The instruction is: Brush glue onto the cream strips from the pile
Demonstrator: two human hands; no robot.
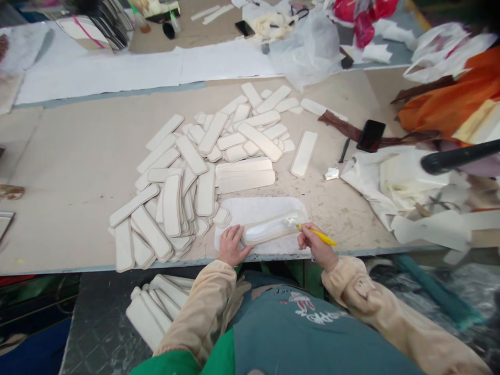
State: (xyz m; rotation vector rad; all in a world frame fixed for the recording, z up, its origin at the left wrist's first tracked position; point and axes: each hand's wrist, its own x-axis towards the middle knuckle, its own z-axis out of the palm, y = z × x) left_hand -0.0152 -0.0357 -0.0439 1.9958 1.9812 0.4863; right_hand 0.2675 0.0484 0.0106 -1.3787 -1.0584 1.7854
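Note:
My right hand is closed around a yellow-handled brush. Its tip touches the far right end of a long rounded strip, whose top has a wet, glossy white coat. The strip lies on a white sheet at the table's front edge. My left hand, a ring on one finger, rests with fingers spread at the strip's left end. Just beyond the sheet lies a neat stack of pale strips. A large loose heap of similar strips spreads to the left and behind.
More strips lie on a dark surface below the table's front edge, beside my left sleeve. To the right are a phone, a crumpled foil piece, a white bag-like container and a black rod. Plastic bags sit across the back.

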